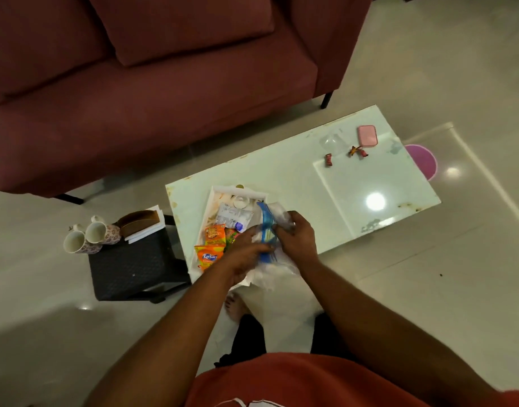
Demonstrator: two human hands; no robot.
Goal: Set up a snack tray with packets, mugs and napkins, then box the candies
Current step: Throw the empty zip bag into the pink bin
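A white tray [214, 195] lies at the left end of the glass table [296, 171]. Orange snack packets [211, 254] and a silver packet [232, 217] rest in it. Both hands meet over the tray's near right corner. My left hand [246, 248] and my right hand [296, 236] grip a clear plastic bag with a blue strip [267, 239]. Two patterned mugs [88, 236] lie on their sides on a dark stool [135, 265], beside a brown napkin holder [139, 221] with white napkins. Wrapped candies [356, 151] lie at the table's far end near a pink box [367, 136].
A maroon sofa [149, 83] stands behind the table. A clear lid or cup [330, 141] sits near the candies. A pink round object [422, 161] shows below the table's far right edge. My bare foot [235, 306] is on the tiled floor.
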